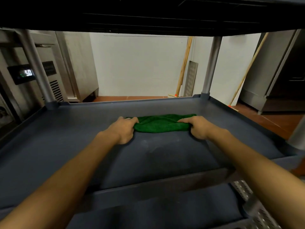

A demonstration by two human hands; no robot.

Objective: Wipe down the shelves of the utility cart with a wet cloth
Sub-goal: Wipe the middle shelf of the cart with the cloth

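The dark grey middle shelf (69,139) of the utility cart is viewed from beneath the upper shelf. A bunched green cloth (160,123) is laid on it (stretched crosswise, towards the far edge). Its ends are gripped with curled fingers by the left hand (123,129) and the right hand (198,128).

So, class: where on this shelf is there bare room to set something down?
Bare shelf lies left of the left hand, to the side rim; more lies between the green cloth and the far rim, and right of the right hand. The middle is crowded: both hands grip the cloth.
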